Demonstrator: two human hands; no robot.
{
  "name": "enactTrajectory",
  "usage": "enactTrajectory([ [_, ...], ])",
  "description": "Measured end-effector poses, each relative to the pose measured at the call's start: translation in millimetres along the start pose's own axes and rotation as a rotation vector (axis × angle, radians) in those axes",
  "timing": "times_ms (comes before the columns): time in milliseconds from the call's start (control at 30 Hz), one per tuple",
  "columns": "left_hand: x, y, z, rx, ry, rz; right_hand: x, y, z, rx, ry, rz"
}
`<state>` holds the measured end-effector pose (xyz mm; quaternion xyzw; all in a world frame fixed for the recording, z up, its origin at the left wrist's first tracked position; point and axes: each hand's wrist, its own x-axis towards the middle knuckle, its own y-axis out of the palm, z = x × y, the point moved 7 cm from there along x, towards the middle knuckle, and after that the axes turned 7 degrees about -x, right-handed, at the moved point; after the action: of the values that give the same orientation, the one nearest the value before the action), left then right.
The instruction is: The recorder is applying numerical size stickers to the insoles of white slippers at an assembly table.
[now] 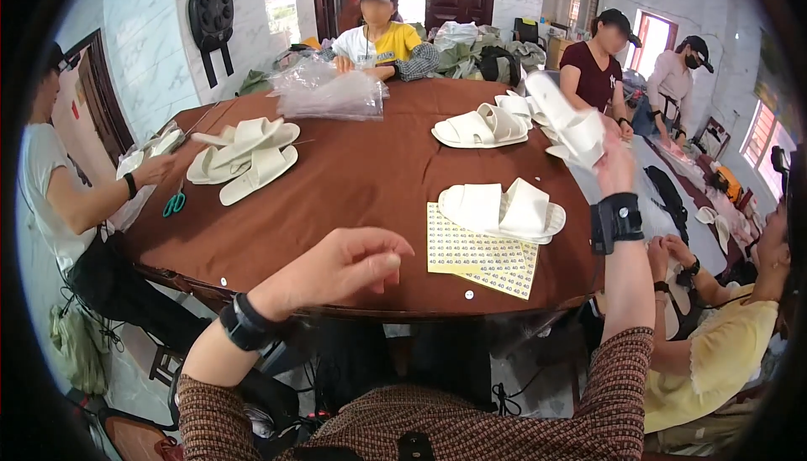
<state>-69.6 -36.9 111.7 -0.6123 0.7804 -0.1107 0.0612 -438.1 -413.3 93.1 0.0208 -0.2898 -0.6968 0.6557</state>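
My right hand is raised at the table's right side, closed on a white slipper that is slightly blurred. Below and left of it, a pair of white slippers rests partly on yellow sticker sheets. My left hand hovers over the near edge of the table, left of the sheets. Its fingers are curled with thumb and forefinger close together; whether a small sticker is pinched there I cannot make out. More white slippers lie beyond the sheets, near the held one.
A brown cloth covers the table. At its left are a pile of white slippers and teal scissors. Clear plastic bags lie at the far side. Several people work around the table, one close on my right.
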Motion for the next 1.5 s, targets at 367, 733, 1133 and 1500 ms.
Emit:
enactTrajectory([
  [367, -69, 27, -116, -0.054, 0.549, 0.061, -68, -70, -97, -0.183, 0.320, -0.075],
  [733, -75, 94, -174, -0.202, 1.195, 0.463, -183, 60, 72, -0.375, -0.011, 0.291],
  [1133, -79, 105, -155, -0.464, 1.278, 0.350, -283, 94, 184, -0.729, -0.506, 0.504],
  [1500, -108, 83, -184, 0.115, 0.798, 0.530, -350, 70, 271, -0.546, -0.873, 0.349],
])
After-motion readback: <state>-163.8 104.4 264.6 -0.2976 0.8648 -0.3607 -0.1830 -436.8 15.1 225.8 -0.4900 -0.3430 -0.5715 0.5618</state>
